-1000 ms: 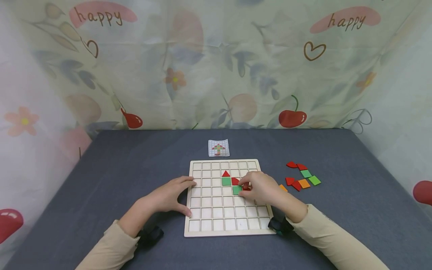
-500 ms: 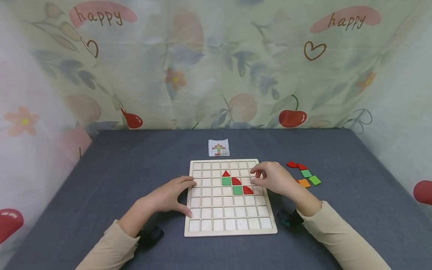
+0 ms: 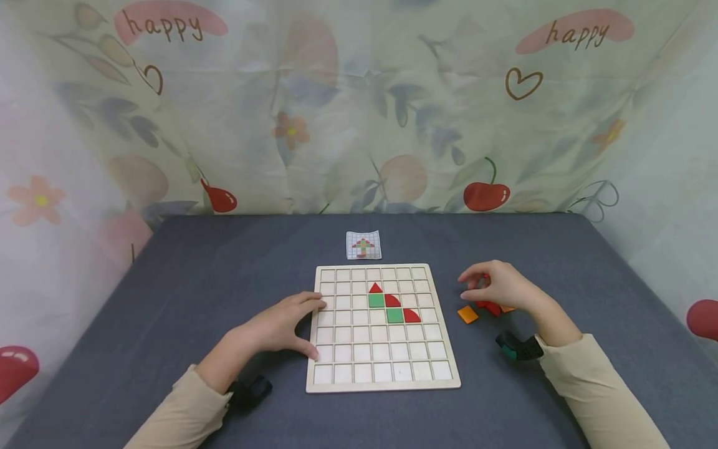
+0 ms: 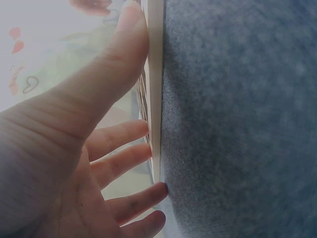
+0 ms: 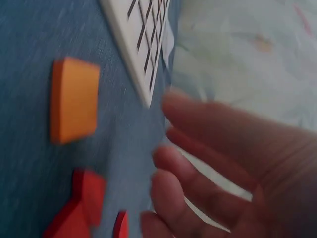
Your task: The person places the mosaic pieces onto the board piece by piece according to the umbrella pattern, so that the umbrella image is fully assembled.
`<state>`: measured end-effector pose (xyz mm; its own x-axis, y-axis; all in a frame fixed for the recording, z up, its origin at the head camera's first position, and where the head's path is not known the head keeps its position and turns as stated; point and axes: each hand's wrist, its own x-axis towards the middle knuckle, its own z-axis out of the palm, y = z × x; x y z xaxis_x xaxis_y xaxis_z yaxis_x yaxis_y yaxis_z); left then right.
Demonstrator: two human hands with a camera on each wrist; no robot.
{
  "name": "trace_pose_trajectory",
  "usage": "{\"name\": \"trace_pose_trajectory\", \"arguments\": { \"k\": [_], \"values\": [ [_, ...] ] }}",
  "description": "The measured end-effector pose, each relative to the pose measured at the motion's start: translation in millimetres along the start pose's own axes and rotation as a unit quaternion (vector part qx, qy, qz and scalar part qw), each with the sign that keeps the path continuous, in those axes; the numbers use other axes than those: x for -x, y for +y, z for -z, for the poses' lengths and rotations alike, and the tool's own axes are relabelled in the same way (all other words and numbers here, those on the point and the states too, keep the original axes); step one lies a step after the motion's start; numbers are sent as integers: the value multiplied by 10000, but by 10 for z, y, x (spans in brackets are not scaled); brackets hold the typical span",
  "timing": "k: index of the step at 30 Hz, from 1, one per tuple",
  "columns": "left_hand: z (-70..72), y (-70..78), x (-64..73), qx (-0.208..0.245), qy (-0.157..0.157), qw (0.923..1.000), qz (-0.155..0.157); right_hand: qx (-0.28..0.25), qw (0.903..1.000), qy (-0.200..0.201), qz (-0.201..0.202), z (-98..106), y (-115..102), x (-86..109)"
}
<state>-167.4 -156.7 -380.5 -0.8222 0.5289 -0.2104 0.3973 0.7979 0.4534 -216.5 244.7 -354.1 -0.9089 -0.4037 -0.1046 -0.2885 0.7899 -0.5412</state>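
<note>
A pale wooden grid board (image 3: 359, 374) lies on the table. My left hand (image 3: 280, 324) rests at its left edge, fingers spread and thumb on the rim (image 4: 156, 59). In the grid sit a red triangle (image 3: 375, 289), two green squares (image 3: 376, 300) and two red quarter-round tiles (image 3: 412, 316). Right of the board, my right hand (image 3: 502, 285) hovers over the loose tiles, its fingers loosely bent and a gap between thumb and forefinger. Nearest to it are an orange square tile (image 5: 77, 100) and red tiles (image 5: 89, 198). Other loose tiles are hidden behind this hand.
Behind the board lies a small card (image 3: 363, 246) printed with a coloured grid pattern. A dark grey cloth (image 3: 235, 249) covers the table. Patterned curtains (image 3: 359, 125) hang at the back and sides. Each wrist wears a black camera (image 3: 518, 347).
My right hand has let go of a red quarter-round tile in the grid and moved right, off the board, to the loose tiles. My left hand has stayed in place.
</note>
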Motion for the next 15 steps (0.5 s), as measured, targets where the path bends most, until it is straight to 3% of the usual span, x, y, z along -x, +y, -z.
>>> {"name": "trace_pose_trajectory", "arguments": {
  "k": [8,15],
  "values": [
    [-2,-9,-1,28,6,10000,-29,-288,9967,-713,261,13,275,52],
    [0,-9,-4,21,-12,10000,-30,-375,9935,-941,522,-16,342,71]
  ]
}}
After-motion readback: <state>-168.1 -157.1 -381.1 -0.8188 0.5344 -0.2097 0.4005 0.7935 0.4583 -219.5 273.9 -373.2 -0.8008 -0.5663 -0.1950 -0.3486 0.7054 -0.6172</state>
